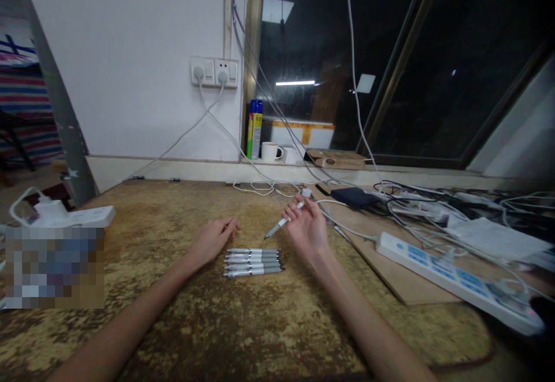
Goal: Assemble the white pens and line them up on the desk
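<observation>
Several white and grey pens [252, 262] lie side by side in a row on the worn wooden table [173, 336], their grey ends to the right. Another such pen [277, 227] is held in my right hand [307, 226], above and to the right of the row, its tip slanting down to the left. My right palm is turned up, with the fingers curled around the pen's upper end. My left hand [214, 238] rests at the upper left of the row, its fingers curled in; whether anything is in them is hidden.
At the right, a long white power strip [455, 281] and tangled cables lie beside a thin board [399, 278]. Another power strip [91, 216] is at the left. A spray can [254, 130], a white mug [269, 151] and a cardboard box [336, 158] stand on the windowsill.
</observation>
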Motion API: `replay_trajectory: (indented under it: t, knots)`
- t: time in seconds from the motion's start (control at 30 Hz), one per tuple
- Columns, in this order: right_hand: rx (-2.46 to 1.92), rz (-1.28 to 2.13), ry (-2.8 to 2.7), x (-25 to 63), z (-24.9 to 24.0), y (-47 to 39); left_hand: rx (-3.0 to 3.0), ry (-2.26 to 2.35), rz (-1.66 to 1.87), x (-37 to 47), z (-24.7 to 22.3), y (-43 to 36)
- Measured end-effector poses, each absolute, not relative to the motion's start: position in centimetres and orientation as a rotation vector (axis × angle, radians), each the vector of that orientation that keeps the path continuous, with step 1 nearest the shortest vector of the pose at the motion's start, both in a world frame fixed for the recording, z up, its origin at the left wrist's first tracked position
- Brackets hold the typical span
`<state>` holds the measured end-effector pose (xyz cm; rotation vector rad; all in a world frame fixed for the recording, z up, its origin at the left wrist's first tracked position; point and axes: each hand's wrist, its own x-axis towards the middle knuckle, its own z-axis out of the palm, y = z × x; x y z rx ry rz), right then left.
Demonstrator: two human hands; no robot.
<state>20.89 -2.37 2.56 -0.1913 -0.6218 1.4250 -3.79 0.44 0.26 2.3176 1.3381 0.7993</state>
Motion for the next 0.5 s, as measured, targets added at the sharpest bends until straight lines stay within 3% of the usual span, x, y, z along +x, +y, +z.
replay_trajectory:
  t: [0.5]
  knots:
    - [-0.203,1.373,-0.649,20.99,2.52,-2.27,2.335,1.351,0.782,-3.78,-0.01,0.55]
